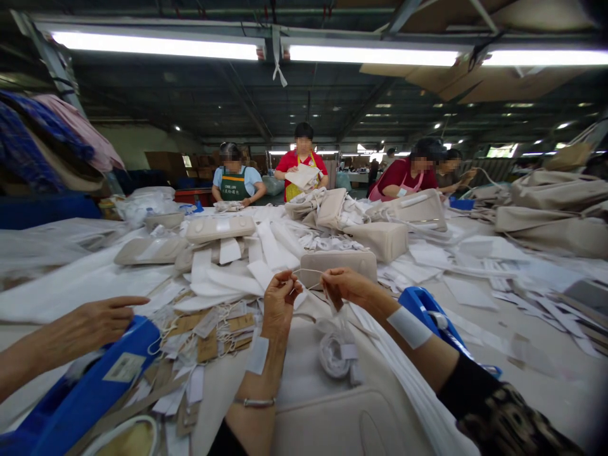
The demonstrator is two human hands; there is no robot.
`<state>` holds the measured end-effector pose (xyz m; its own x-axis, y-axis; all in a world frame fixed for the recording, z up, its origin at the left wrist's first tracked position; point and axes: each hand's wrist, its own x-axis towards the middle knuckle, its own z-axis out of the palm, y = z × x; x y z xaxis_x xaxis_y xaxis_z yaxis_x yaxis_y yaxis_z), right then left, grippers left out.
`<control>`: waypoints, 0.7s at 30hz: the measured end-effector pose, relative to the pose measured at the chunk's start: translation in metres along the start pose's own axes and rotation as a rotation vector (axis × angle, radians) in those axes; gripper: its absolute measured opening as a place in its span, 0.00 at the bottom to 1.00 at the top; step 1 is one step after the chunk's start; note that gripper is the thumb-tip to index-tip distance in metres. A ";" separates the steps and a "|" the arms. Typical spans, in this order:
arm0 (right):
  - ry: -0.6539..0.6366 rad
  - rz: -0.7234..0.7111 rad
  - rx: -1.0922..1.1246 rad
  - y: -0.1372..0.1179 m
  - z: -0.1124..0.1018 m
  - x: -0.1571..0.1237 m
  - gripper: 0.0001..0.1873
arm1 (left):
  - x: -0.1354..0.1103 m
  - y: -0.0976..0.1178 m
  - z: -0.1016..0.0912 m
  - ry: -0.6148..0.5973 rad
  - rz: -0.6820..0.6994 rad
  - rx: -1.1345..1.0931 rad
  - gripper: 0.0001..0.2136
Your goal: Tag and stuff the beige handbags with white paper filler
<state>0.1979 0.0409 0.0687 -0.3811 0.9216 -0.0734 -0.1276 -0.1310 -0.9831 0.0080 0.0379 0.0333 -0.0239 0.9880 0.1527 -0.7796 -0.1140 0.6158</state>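
Observation:
Above a beige bag (337, 418), my left hand (284, 294) pinches one end of a thin white string (308, 271). My right hand (346, 284) grips the other side of it, so the loop stretches between my fingers. Below the right hand hangs a brown piece (334, 296), possibly a tag. A coiled white strap (332, 356) in clear plastic lies over the bag. White sticker pieces are on both my forearms. Behind my fingers stands another beige bag (363, 263).
At left, a co-worker's hand (104, 320) points over a blue tape dispenser (128, 367). Stringed tags (216, 329) are heaped beside it. Another blue dispenser (427, 313) stands right. Beige bags (221, 229) and white padding cover the table's far half; several people work there.

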 end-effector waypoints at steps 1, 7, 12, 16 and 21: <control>0.013 0.000 0.000 0.000 -0.001 0.001 0.19 | -0.001 0.000 0.001 -0.003 -0.006 0.009 0.11; 0.009 0.040 -0.042 0.008 -0.009 0.000 0.22 | -0.001 0.001 0.000 0.002 -0.034 0.020 0.12; 0.050 0.028 -0.052 0.011 -0.020 -0.011 0.24 | -0.004 -0.001 0.000 -0.011 -0.088 0.104 0.13; 0.051 0.041 -0.077 0.011 -0.031 -0.016 0.25 | -0.011 -0.002 0.005 -0.042 -0.116 0.212 0.11; 0.093 0.080 -0.158 0.003 -0.040 -0.021 0.25 | -0.015 -0.005 0.010 -0.130 -0.140 0.334 0.09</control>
<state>0.2427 0.0358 0.0606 -0.2974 0.9412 -0.1603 0.0483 -0.1529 -0.9871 0.0188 0.0230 0.0355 0.1647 0.9773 0.1333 -0.5221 -0.0283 0.8524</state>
